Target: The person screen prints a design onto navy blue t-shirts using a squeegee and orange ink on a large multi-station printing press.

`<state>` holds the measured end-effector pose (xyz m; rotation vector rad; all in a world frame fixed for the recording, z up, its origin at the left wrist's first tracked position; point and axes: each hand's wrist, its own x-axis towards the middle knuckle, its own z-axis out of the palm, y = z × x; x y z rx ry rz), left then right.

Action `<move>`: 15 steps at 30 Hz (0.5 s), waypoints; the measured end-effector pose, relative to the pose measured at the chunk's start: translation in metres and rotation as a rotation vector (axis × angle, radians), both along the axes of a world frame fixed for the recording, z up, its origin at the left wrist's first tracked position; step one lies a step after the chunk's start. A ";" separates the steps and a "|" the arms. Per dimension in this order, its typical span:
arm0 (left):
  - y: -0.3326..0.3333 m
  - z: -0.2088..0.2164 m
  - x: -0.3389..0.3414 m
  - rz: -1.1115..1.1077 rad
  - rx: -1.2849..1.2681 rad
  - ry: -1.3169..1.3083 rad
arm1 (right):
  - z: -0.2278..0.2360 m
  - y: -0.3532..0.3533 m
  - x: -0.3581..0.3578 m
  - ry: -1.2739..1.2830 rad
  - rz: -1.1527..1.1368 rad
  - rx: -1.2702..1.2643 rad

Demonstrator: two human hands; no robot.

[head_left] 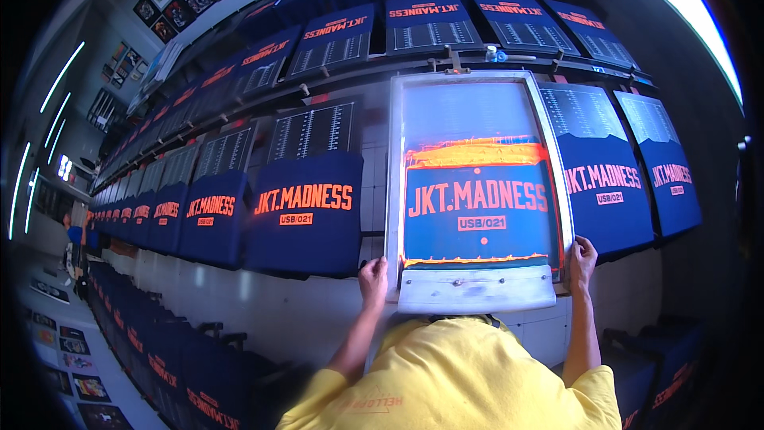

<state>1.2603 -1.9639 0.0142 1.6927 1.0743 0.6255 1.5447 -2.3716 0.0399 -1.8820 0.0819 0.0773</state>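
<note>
A silk-screen printing frame point(395, 191) lies over a pallet in front of me. My left hand point(373, 283) is closed round its near left corner, and my right hand point(583, 263) grips the near right corner. Through the mesh shows a navy T-shirt point(477, 247) with orange lettering. A thick band of orange ink point(469, 156) crosses the mesh beyond the lettering, and a thinner line of ink runs along the near end. Across the near end rests a wide pale squeegee point(477, 290), touched by neither hand. A metal clamp point(454, 64) sits at the frame's far edge.
Navy printed T-shirts point(302, 227) on pallets stretch in a long row to the left, with two more pallets point(609, 167) on the right. Another row of shirts point(430, 16) stands behind a rail. A small white-and-blue container point(493, 54) sits near the clamp. Pictures hang on the wall.
</note>
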 end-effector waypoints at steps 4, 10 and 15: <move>0.000 0.000 0.006 -0.008 0.034 0.004 | -0.003 0.002 0.003 -0.010 -0.032 0.009; 0.006 0.001 0.007 -0.003 0.070 0.109 | -0.008 0.012 0.008 -0.049 -0.035 0.017; 0.010 0.003 0.010 0.037 0.070 0.090 | -0.001 0.024 0.012 -0.069 -0.021 -0.007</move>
